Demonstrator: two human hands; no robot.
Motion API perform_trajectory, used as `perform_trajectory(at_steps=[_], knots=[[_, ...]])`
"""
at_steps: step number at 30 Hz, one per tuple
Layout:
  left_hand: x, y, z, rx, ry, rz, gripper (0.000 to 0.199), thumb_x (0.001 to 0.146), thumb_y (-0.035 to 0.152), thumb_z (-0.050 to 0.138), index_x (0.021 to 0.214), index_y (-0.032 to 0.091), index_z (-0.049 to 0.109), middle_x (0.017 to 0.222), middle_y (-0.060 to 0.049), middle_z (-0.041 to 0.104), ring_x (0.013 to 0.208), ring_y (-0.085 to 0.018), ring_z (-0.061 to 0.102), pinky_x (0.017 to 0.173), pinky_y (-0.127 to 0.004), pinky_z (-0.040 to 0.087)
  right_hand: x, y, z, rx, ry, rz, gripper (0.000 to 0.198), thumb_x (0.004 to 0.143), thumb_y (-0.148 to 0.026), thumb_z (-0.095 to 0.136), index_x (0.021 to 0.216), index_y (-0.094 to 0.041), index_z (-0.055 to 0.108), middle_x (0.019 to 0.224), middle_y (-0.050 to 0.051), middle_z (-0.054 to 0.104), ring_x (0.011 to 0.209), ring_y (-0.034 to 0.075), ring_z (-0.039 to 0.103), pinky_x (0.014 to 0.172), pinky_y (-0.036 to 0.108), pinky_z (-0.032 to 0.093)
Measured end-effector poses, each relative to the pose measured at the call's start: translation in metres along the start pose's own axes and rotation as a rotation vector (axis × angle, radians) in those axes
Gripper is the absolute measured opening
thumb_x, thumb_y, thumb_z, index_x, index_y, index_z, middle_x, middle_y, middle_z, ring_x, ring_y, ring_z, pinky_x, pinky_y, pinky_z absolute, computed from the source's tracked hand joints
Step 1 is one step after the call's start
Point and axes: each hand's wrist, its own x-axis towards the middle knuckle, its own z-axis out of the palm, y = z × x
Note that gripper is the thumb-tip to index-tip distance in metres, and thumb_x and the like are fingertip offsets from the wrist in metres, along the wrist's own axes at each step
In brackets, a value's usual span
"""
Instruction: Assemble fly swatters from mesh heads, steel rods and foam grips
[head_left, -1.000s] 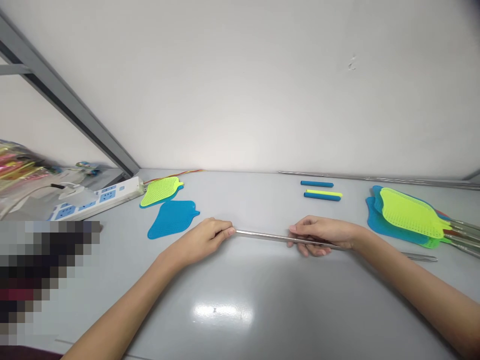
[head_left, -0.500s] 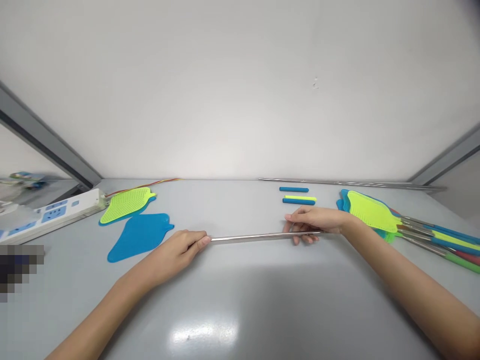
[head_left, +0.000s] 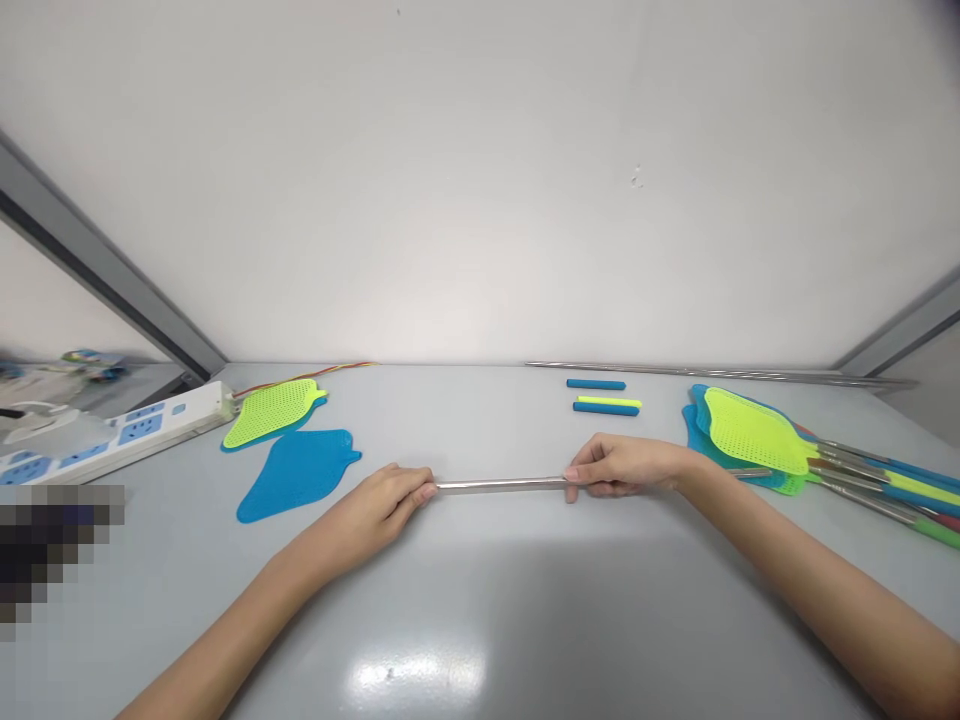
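Observation:
A thin metal rod [head_left: 501, 485] runs level between my two hands, low over the grey table. My left hand [head_left: 394, 502] is closed round its left end, which the fingers hide. Further along, my right hand [head_left: 619, 467] pinches the rod between thumb and fingers. Past my right wrist the far end sticks out, in front of a stack of fly swatters. A blue fly swatter head [head_left: 300, 474] lies just left of my left hand. Behind my right hand are blue handle sleeves [head_left: 606, 408] and a yellow handle sleeve [head_left: 611, 400].
Assembled fly swatters [head_left: 761, 430] are piled at the right. Several metal rods [head_left: 712, 372] lie along the back wall. A yellow fly swatter head [head_left: 274, 412] rests on a blue one at the left, beside a white power strip [head_left: 187, 412] with wires.
My right hand has closed its fingers on the rod, where before they were looser and partly spread beneath it. The whole view has shifted slightly. My left hand keeps its hold.

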Motion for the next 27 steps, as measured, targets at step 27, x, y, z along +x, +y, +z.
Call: perform_trajectory(at_steps=[27], knots=[[-0.003,0.007,0.008,0.197,0.001,0.099,0.029,0.089,0.028,0.026,0.069,0.018,0.044,0.065,-0.001,0.052,0.066,-0.017,0.047,0.062,-0.028,0.035,0.001,-0.007,0.024,0.003,0.034,0.036,0.039,0.072,-0.05,0.052,0.078,-0.012,0.063,0.045,-0.008,0.027,0.038,0.003,0.018,0.037,0.021,0.012]])
